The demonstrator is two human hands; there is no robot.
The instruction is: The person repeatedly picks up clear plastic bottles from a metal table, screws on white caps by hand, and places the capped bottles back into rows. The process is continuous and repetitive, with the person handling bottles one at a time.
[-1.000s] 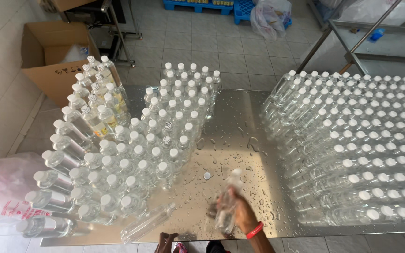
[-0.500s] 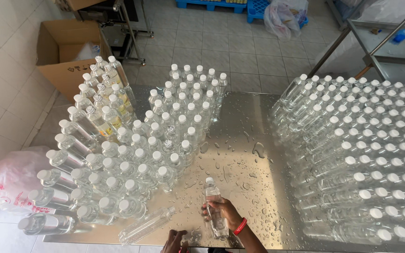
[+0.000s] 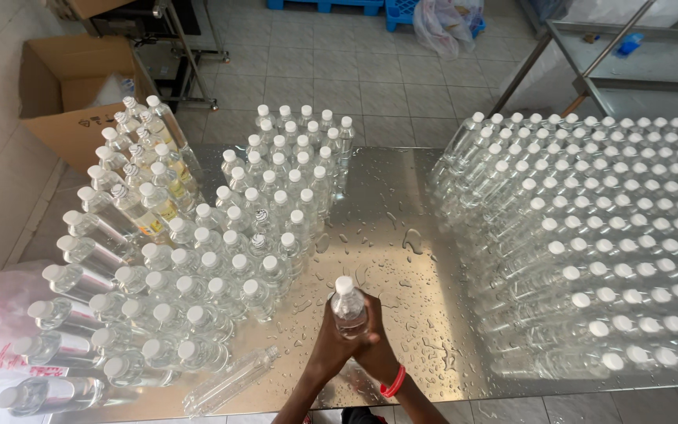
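While both sets of fingers curled tight around one clear bottle (image 3: 348,308), the left hand (image 3: 331,345) wrapped it from the left and the right hand (image 3: 374,345) gripped it from the right, the two hands touching each other. That bottle stood upright with its white cap on top, held near the front edge of the wet steel table (image 3: 390,196). A red band (image 3: 392,382) circled the right wrist. Water drops lay scattered over the bare metal around the hands. Just to the left, an uncapped empty bottle (image 3: 229,381) lay on its side near the table edge. Beyond it stood a crowded cluster of capped bottles (image 3: 221,243), closing off the left of the table. On the right, a larger block of capped bottles (image 3: 590,235) filled that side, well apart from the hands. Past the far left corner, an open cardboard box (image 3: 72,98) sat on the tiled floor (image 3: 339,63).
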